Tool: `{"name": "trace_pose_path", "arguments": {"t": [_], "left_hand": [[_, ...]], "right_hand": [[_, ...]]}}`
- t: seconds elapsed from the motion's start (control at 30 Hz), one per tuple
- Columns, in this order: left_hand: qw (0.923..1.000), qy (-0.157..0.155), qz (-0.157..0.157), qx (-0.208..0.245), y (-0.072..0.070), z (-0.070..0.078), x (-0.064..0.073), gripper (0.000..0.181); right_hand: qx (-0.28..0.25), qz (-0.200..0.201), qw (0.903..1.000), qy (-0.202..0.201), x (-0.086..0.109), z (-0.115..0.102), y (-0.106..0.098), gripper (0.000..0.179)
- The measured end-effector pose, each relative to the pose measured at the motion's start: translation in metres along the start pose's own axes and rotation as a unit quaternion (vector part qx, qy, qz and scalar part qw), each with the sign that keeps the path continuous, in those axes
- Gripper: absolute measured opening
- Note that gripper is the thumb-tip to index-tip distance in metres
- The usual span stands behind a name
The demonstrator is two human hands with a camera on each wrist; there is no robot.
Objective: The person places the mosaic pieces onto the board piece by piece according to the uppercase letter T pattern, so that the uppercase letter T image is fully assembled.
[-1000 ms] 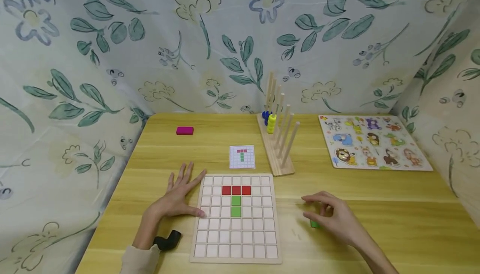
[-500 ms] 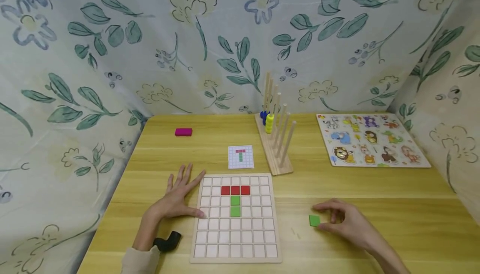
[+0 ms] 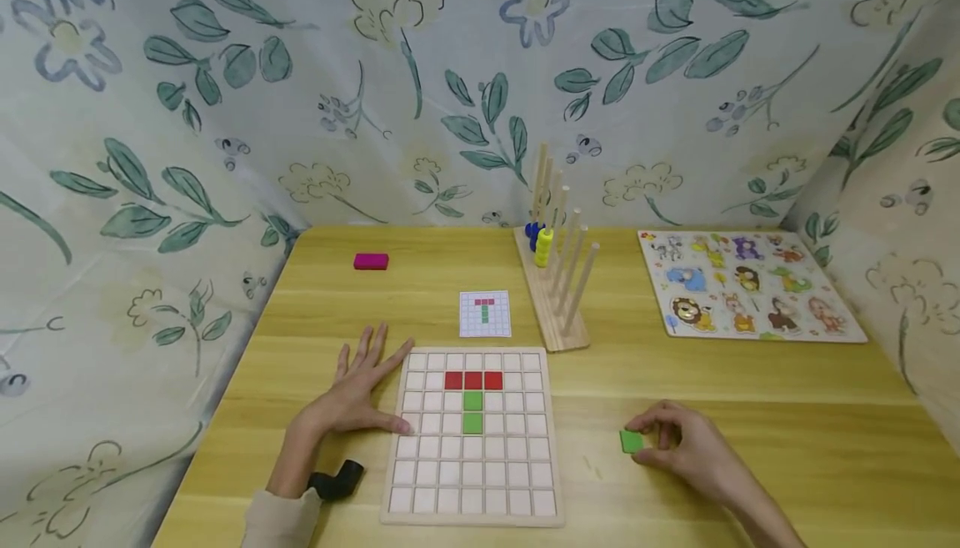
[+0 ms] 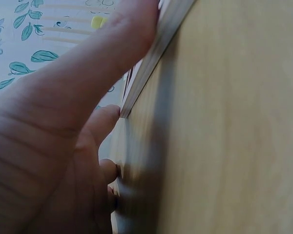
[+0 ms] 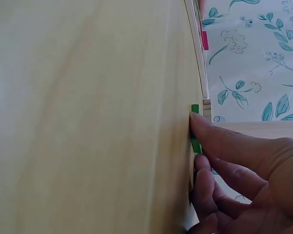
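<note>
In the head view my right hand [image 3: 686,448] pinches a loose green square tile [image 3: 630,442] between thumb and fingers, right of the board. The right wrist view shows the tile [image 5: 196,144] at the tabletop, with thumb and finger against its edges. A white-celled wooden grid board [image 3: 449,475] lies in front of me. Several tiles sit in its cells: a row of red tiles [image 3: 473,380] with green tiles [image 3: 472,424] below. My left hand [image 3: 352,398] rests spread at the board's left edge, thumb touching its rim.
Behind the board lies a pattern card [image 3: 468,327] with a red and green T. A wooden peg stand [image 3: 551,314] with beads is beside it. An animal puzzle [image 3: 720,273] lies back right, a magenta block [image 3: 371,262] back left, a black object [image 3: 337,481] by the left wrist.
My right hand has drawn back to the right, and its thumb and fingers have closed on the green tile. The left hand and the board have stayed put.
</note>
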State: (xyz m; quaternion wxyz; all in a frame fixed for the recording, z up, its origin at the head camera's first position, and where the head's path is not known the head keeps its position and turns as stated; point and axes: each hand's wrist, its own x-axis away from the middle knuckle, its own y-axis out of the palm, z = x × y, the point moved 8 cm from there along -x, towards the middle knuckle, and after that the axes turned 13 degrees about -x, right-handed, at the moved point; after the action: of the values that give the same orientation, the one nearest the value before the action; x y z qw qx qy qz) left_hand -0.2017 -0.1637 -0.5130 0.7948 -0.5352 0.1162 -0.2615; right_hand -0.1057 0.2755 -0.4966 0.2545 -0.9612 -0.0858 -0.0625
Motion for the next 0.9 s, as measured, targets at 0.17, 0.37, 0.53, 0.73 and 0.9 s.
{"name": "trace_pose_path", "arguments": {"t": [0.17, 0.37, 0.53, 0.73, 0.9], "left_hand": [[1.0000, 0.001, -0.002, 0.000, 0.001, 0.000, 0.001, 0.124], [1.0000, -0.001, -0.001, -0.003, 0.000, 0.000, 0.000, 0.123], [1.0000, -0.003, -0.008, -0.003, -0.001, -0.001, 0.001, 0.123], [1.0000, 0.002, -0.003, -0.002, -0.002, 0.000, 0.000, 0.123], [1.0000, 0.004, -0.005, -0.001, 0.000, 0.002, 0.001, 0.123]], "right_hand": [[0.014, -0.017, 0.9996, -0.020, -0.001, -0.001, 0.005, 0.025], [0.027, -0.038, 0.9957, -0.080, 0.000, -0.010, 0.010, 0.023], [0.030, -0.028, 0.9944, -0.097, -0.003, -0.022, 0.014, 0.022], [0.007, -0.004, 0.9901, -0.140, -0.015, -0.060, 0.039, 0.021], [-0.013, -0.018, 0.9870, -0.159, -0.027, -0.090, 0.079, 0.020]]}}
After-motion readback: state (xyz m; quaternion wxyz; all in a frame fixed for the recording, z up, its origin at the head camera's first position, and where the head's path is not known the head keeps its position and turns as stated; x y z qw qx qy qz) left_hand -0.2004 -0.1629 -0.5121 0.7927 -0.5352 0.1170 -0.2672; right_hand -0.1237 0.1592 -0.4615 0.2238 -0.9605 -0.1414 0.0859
